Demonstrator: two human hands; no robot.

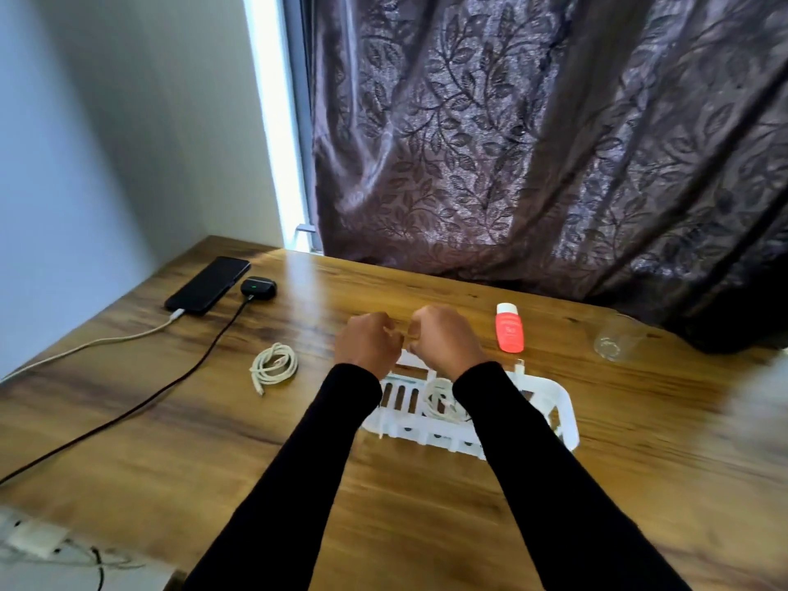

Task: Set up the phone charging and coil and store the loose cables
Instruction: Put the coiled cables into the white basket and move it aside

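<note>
Coiled white cable lies flat just outboard of our left hand, nearer it than right hand; both fisted, contents unclear.

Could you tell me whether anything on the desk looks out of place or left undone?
One coiled white cable lies on the table left of the white basket, which already holds another coil. A connector end pokes up at the basket's far rim.

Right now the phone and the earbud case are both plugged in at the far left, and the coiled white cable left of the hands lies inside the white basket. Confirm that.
Not quite. The head view shows that coiled white cable lying on the bare wooden table, outside the white basket. The phone and earbud case are plugged in at far left.
</note>
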